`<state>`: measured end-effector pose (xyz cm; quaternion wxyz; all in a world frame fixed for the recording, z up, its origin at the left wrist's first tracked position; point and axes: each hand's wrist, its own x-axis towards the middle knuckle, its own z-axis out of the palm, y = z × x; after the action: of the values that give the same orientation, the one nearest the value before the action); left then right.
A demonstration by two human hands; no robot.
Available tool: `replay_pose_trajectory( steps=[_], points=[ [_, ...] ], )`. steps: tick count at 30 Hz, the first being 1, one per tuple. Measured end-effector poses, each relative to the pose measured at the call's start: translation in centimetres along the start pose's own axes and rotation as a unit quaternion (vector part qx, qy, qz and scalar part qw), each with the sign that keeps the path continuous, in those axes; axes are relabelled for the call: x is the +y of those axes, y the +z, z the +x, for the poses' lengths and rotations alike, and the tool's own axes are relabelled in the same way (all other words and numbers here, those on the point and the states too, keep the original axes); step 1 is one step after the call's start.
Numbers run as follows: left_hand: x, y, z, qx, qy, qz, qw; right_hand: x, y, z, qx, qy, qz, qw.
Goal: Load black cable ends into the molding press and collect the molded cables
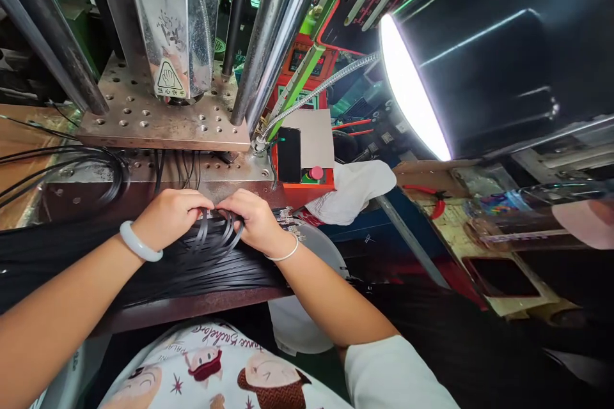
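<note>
My left hand (175,216) and my right hand (252,217) meet in front of the press, their fingertips almost touching. Both are closed on black cables (225,236), which hang in loops below the fingers. What sits right between the fingertips is too small to make out. Beneath the hands a thick bundle of black cables (158,268) lies along the bench front, with metal connector ends (291,220) at its right end. More cables (112,172) curve off the press base at the left.
Behind the hands stands a press with a drilled steel plate (167,118) and upright rods. To the right are a red control box (307,190) with a phone (290,154), a white cloth (357,188), a bright lamp (415,89), a white bucket (319,252) and red pliers (436,201).
</note>
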<state>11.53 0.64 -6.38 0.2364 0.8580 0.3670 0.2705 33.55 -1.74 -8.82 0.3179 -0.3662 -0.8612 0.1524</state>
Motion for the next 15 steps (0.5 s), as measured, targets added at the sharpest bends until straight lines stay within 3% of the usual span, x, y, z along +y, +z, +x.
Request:
replay_pose_trajectory(
  steps=[9, 15],
  points=[
    [-0.66, 0.1, -0.04, 0.044, 0.019, 0.004, 0.999, -0.47, 0.36, -0.58, -0.055, -0.05, -0.114, 0.991],
    [-0.2, 0.2, -0.21, 0.06, 0.069, 0.015, 0.996, -0.31, -0.02, -0.97, -0.007, -0.035, -0.068, 0.997]
  ],
)
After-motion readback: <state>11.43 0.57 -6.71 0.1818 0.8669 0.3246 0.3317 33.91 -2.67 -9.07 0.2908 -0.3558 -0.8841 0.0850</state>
